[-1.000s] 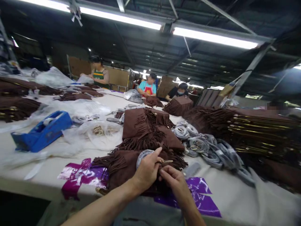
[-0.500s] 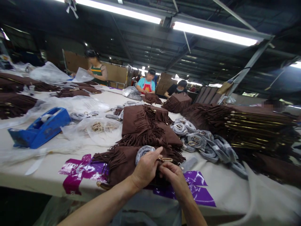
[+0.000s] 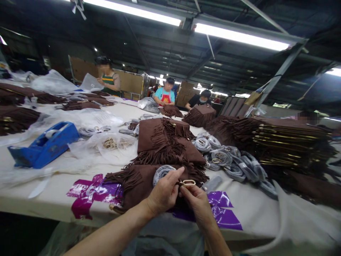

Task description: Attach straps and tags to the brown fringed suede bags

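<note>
In front of me a dark brown fringed bag (image 3: 140,188) lies at the table's near edge. My left hand (image 3: 163,192) is closed over a coiled strap (image 3: 162,172) in greyish clear wrap on top of that bag; its fingertips are largely hidden. Close beside it, my right hand (image 3: 196,202) pinches a gold metal clasp (image 3: 188,182) with an oval loop. The two hands nearly meet at the clasp. Whatever the clasp joins is covered by my fingers. More brown fringed bags (image 3: 153,137) lie directly behind.
Left stands a blue tape dispenser (image 3: 44,144), near a plastic bag of gold hardware (image 3: 109,143). To the right are wrapped strap coils (image 3: 226,161) and a tall stack of brown bags (image 3: 287,138). Purple tape (image 3: 86,195) sticks to the table edge. Several people work across the table.
The gold clasp has turned, so its oval loop shows wider above my right fingers. My right hand has dropped and tilted slightly. My left hand stays nearly in place.
</note>
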`<move>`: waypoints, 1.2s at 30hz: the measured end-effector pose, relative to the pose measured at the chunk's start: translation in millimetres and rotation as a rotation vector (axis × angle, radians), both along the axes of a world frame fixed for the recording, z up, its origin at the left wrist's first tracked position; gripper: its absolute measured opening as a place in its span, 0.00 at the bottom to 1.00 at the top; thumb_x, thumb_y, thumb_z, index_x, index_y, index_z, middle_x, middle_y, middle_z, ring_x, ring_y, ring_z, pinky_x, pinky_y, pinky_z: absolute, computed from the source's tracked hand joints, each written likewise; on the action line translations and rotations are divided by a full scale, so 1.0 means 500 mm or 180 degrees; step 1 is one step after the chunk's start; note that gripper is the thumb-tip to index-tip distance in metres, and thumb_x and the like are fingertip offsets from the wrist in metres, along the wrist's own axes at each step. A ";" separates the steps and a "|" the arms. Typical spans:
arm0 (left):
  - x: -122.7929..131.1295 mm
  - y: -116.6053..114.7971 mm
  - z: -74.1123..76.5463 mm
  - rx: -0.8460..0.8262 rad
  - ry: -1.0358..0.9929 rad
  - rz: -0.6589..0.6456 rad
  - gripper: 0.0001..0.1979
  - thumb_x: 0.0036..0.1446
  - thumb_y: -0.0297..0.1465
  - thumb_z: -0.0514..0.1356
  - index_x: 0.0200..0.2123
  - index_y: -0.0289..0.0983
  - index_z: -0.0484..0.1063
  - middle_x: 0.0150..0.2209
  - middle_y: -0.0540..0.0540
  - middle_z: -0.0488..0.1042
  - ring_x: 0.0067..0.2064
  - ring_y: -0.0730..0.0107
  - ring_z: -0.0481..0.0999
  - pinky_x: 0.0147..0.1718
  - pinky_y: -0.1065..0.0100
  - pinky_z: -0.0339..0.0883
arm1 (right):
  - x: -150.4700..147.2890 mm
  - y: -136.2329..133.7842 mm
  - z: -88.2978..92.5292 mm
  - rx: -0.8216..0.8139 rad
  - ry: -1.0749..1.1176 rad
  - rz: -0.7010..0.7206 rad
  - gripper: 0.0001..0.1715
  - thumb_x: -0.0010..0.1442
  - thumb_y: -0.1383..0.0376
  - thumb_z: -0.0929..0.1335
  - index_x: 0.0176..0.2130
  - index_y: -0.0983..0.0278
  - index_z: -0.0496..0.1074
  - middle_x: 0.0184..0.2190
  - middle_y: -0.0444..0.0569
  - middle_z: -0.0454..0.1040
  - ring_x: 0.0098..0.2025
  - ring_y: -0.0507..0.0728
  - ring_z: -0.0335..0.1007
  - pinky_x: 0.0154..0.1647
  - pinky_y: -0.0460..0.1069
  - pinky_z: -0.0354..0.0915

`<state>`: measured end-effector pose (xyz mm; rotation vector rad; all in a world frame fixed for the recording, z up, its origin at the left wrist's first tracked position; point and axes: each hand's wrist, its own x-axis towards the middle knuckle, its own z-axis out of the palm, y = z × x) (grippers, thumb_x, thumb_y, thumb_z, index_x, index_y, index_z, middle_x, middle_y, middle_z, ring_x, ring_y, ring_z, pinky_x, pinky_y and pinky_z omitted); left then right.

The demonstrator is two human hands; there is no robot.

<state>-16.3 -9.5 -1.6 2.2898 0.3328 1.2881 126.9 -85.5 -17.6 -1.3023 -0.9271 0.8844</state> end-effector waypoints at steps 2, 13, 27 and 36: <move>-0.004 0.004 0.013 -0.0215 0.0032 -0.0047 0.30 0.56 0.19 0.51 0.63 0.36 0.58 0.49 0.39 0.74 0.49 0.64 0.74 0.51 0.60 0.70 | -0.002 -0.003 -0.005 -0.0034 0.0058 -0.0034 0.24 0.46 0.48 0.77 0.28 0.65 0.76 0.21 0.44 0.73 0.23 0.50 0.61 0.24 0.45 0.55; 0.014 0.045 0.058 -0.0010 0.1188 -0.0090 0.10 0.56 0.22 0.54 0.28 0.35 0.74 0.32 0.46 0.75 0.34 0.69 0.73 0.37 0.70 0.67 | -0.016 -0.014 0.012 -0.0201 0.0057 -0.0126 0.24 0.45 0.48 0.76 0.28 0.66 0.75 0.17 0.41 0.68 0.17 0.47 0.51 0.17 0.44 0.45; 0.008 0.001 0.072 -0.0836 0.0414 -0.0013 0.08 0.53 0.21 0.53 0.28 0.36 0.70 0.27 0.50 0.73 0.30 0.71 0.71 0.33 0.72 0.62 | -0.021 -0.098 0.004 0.0883 0.0376 -0.0388 0.27 0.52 0.59 0.76 0.50 0.58 0.71 0.48 0.53 0.77 0.51 0.63 0.74 0.53 0.58 0.71; 0.015 -0.009 0.047 -0.2415 0.0342 -0.0976 0.06 0.54 0.26 0.55 0.30 0.34 0.71 0.24 0.52 0.69 0.23 0.76 0.67 0.23 0.76 0.59 | -0.029 -0.100 0.005 0.0559 0.0242 -0.1165 0.19 0.49 0.55 0.77 0.37 0.63 0.75 0.28 0.47 0.80 0.26 0.57 0.78 0.30 0.51 0.78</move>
